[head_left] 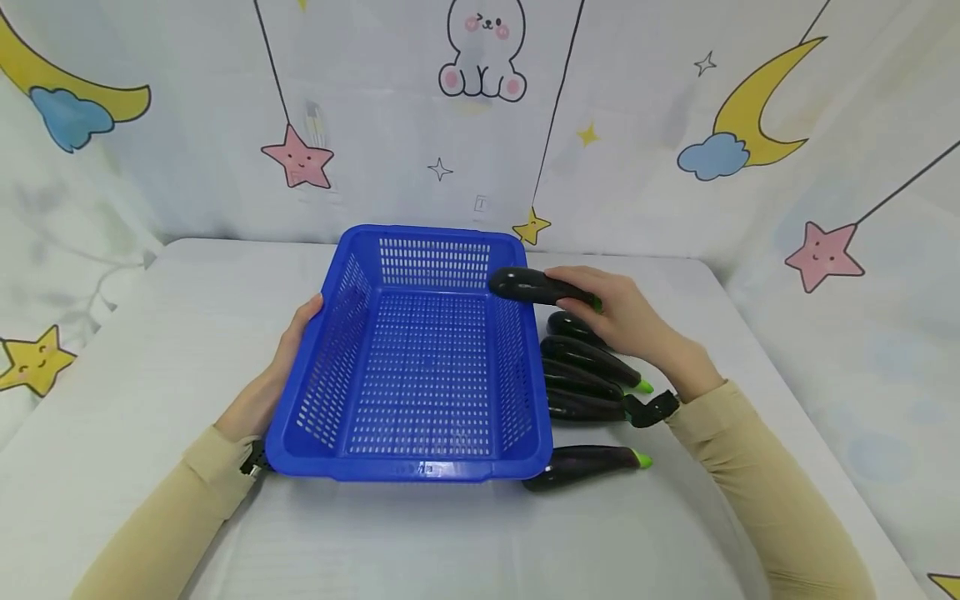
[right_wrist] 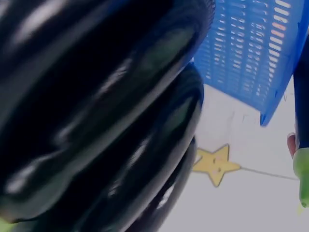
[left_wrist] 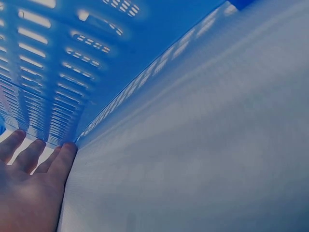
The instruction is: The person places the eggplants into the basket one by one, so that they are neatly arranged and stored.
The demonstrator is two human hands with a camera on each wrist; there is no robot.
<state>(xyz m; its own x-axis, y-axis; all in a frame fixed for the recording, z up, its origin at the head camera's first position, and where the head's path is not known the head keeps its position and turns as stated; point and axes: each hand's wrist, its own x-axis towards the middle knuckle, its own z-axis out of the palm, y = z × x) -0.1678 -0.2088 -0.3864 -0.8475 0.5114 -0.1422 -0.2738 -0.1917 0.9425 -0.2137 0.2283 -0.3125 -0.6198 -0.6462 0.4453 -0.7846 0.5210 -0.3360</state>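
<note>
My right hand (head_left: 618, 312) pinches a dark eggplant (head_left: 525, 285) by its green-stemmed end, its rounded end reaching over the right rim of a blue plastic basket (head_left: 408, 469). In the right wrist view the held eggplant (right_wrist: 302, 111) shows at the far right edge, with a fingertip behind it. My left hand (head_left: 273, 375) is at the basket's left side. Its fingers (left_wrist: 60, 166) lie extended against the slotted outer wall in the left wrist view. The bottom of the basket shows bare, with nothing lying in it.
Several eggplants (head_left: 588, 358) lie side by side right of the basket, partly under my right forearm. Nearer, another eggplant (head_left: 585, 464) lies apart by the basket's front right corner. A white table (head_left: 187, 308) carries everything, with a patterned curtain (head_left: 375, 125) behind.
</note>
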